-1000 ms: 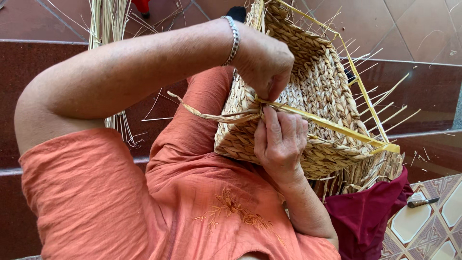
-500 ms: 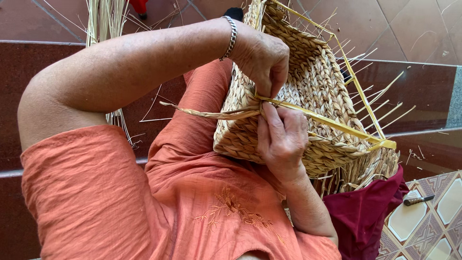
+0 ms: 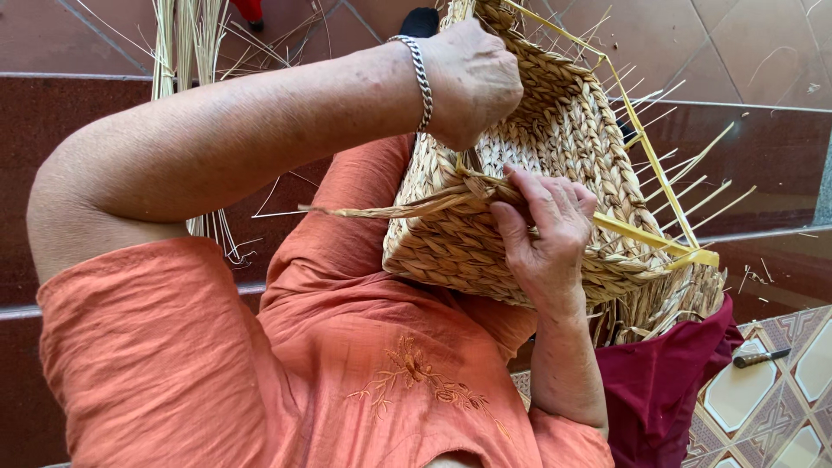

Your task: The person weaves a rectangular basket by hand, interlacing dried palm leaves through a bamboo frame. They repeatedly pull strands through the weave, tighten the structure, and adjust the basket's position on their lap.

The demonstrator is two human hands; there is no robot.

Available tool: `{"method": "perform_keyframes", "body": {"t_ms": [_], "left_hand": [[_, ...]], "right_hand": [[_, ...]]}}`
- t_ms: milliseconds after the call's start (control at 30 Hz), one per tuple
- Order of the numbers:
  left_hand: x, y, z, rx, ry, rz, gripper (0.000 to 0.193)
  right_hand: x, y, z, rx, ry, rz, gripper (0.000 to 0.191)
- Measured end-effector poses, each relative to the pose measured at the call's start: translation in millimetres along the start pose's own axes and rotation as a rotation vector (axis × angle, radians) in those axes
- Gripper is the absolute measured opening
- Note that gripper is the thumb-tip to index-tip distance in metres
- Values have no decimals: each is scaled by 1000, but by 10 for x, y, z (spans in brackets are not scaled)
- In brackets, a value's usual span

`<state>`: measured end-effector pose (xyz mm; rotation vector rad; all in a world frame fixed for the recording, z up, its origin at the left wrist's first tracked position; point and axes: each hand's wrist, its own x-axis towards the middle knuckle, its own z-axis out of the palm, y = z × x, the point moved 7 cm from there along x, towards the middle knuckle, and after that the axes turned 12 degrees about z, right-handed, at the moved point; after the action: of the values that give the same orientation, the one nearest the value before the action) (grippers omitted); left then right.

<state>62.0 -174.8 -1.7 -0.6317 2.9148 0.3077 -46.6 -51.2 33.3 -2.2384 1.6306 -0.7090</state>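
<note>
A woven straw basket [image 3: 572, 156] built on a yellow frame [image 3: 650, 234] rests tilted on my lap. My left hand [image 3: 468, 82], a chain bracelet on its wrist, is closed over the basket's near rim from above. Just below it, my right hand [image 3: 546, 243] presses a flat twisted straw strand [image 3: 390, 208] against the basket's side with thumb and fingers. The loose end of the strand sticks out to the left over my orange trousers. Unwoven straw ends [image 3: 693, 195] poke out of the basket's far side.
A bundle of long dry straw [image 3: 186, 52] stands at the upper left against a dark red step [image 3: 52, 130]. A maroon cloth [image 3: 667, 381] lies at the lower right. A small knife [image 3: 761, 357] lies on the patterned floor tiles [image 3: 780, 407].
My right hand has slid a little to the right along the basket's side, keeping hold of the strand. The left hand has stayed on the rim and the strand's loose end has dropped slightly.
</note>
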Motion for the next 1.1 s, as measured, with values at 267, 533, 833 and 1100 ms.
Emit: {"method": "perform_keyframes", "body": {"t_ms": [267,533,833,1100], "left_hand": [[-152,61,-78,-335,-58,176,30],[157,-224,224,-44,54,58,10],[30,-29,140,-111,267,217,37],[-45,152,-58,-58,104,228,16]], "right_hand": [[4,-4,24,-3,-36,40,28],[10,5,21,1,-6,57,33],[3,-6,71,-8,15,80,19],[-11,-25,66,-1,33,73,18]]}}
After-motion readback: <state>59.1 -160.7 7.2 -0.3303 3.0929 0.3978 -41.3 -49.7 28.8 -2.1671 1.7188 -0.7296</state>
